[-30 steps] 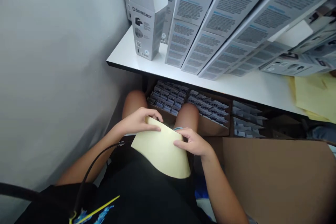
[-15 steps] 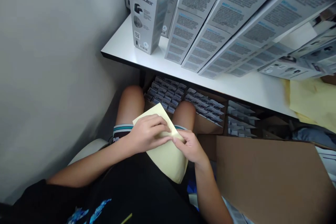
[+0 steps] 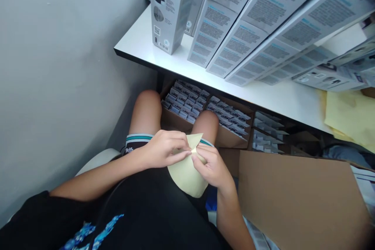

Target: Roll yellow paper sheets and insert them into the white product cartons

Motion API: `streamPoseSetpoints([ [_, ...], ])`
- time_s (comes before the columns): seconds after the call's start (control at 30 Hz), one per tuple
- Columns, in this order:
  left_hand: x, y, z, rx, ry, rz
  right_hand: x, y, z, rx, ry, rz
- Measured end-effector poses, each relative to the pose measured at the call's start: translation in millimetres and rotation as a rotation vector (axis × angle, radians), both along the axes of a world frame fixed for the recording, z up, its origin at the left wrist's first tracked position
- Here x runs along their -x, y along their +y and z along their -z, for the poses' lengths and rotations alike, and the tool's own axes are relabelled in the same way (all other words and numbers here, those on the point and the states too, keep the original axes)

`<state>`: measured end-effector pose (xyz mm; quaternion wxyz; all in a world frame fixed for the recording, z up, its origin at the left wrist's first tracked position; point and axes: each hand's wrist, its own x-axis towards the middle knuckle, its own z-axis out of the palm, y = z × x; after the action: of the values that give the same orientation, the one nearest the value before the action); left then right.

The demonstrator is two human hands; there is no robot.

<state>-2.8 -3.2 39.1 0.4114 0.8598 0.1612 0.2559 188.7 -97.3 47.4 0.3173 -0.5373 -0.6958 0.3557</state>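
A pale yellow sheet of paper (image 3: 187, 177) is bent between my hands above my lap, its lower part curving down in a rounded fold. My left hand (image 3: 170, 149) pinches it near the middle, thumb and fingertips pressed together. Close beside those fingertips, my right hand (image 3: 209, 164) grips the same sheet with its thumb against curled fingers. One pointed corner of the paper sticks up past the fingers. The part inside the grip is hidden.
On the white table (image 3: 131, 39) ahead stand a grey SilverCrest box (image 3: 166, 15) and several tall printed boxes (image 3: 216, 23). More yellow sheets (image 3: 348, 117) lie at the right. Under the table are cartons of packed items (image 3: 186, 99). A cardboard flap (image 3: 295, 195) rises at my right; a wall (image 3: 64, 66) stands left.
The paper has been turned and folded further, its upper corner swinging from left to right. Both hands stay pinched on it, the right hand more curled.
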Motion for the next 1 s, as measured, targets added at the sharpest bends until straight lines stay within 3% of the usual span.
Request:
streamPoseSetpoints([
  [0.23,-1.1,-1.1,5.3,0.011,-0.023,-0.067,-0.1,2.2,2.7,0.036,0.029,-0.028],
  [0.47,-2.7,4.3,4.0,0.198,-0.184,-0.175,-14.7,3.6,-1.5,0.096,0.029,0.014],
  [0.57,-1.7,7.8,2.1,0.281,-0.241,-0.226,-33.0,-2.4,-2.2,0.109,0.061,0.064],
  [0.63,-0.6,9.9,0.7,0.334,-0.257,-0.267,-55.8,-11.2,-5.5,0.082,0.130,0.232],
  [0.67,-0.3,10.8,0.1,0.363,-0.259,-0.281,-70.3,-16.5,-9.2,0.025,0.195,0.389],
  [0.73,-0.6,12.1,0.1,0.412,-0.249,-0.293,-103.7,-26.9,-21.8,-0.213,0.373,0.794],
  [0.8,-2.0,12.7,2.0,0.444,-0.217,-0.288,-139.5,-33.6,-39.3,-0.546,0.521,1.135],
  [0.9,-4.9,12.5,7.6,0.464,-0.153,-0.263,-192.7,-29.0,-61.7,-0.867,0.577,1.349],
  [1.0,-6.2,12.2,13.1,0.485,-0.100,-0.238,-242.2,-4.3,-65.7,-0.879,0.611,1.445],
])
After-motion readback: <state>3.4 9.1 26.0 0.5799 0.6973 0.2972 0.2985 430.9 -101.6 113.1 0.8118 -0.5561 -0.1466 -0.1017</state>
